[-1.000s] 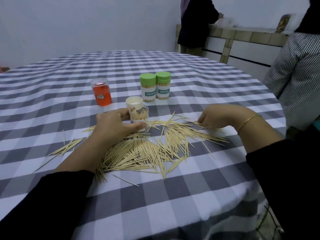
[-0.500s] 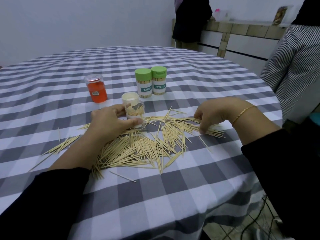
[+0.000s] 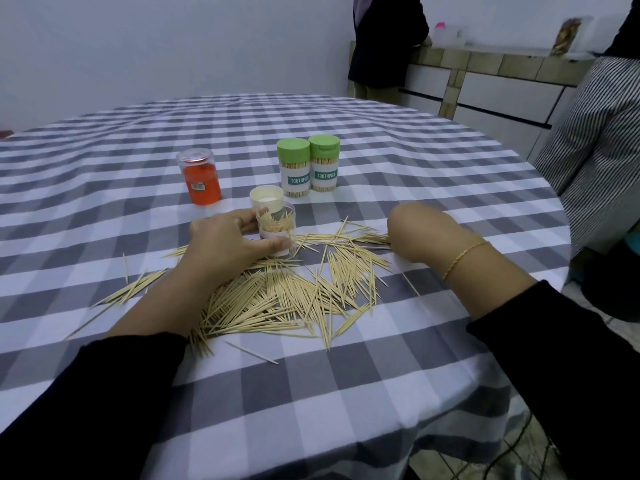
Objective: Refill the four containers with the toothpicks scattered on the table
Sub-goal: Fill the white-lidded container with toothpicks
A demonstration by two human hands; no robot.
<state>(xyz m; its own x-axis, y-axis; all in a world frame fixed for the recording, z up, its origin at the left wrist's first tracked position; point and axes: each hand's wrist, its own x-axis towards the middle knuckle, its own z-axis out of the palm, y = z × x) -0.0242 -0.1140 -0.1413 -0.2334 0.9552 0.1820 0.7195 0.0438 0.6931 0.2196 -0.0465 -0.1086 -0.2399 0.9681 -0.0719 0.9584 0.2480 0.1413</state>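
Two hands work at a round table [image 3: 346, 393] covered in a grey-and-white checked cloth, seen from a head-worn camera looking down. The left hand [image 3: 221, 244] curls around a small clear container [image 3: 277, 233], open at the top and standing upright, with a loose bundle of toothpicks leaning inside it. The right hand [image 3: 419, 237] rests knuckles-up on the far right edge of the scattered toothpicks [image 3: 287, 296]; its fingertips are hidden beneath it, so I cannot tell whether it pinches any.

Risk, as a judgement: the held container is light and only partly filled, so a careless push with a fresh bundle could tip it or spring the leaning picks back out. The sharp tips could also prick fingers when gathered in a bunch.

The toothpicks are thin, pale wooden slivers, pointed, lying in a crisscrossed heap between the forearms, with strays off to the left. A white lid [image 3: 266, 199] sits open side up just behind the held container. Farther back stand two green-capped containers [image 3: 308, 168], touching, full and labelled TOOTHPICK, and an orange container [image 3: 201, 178] to their left. People stand beyond the table.
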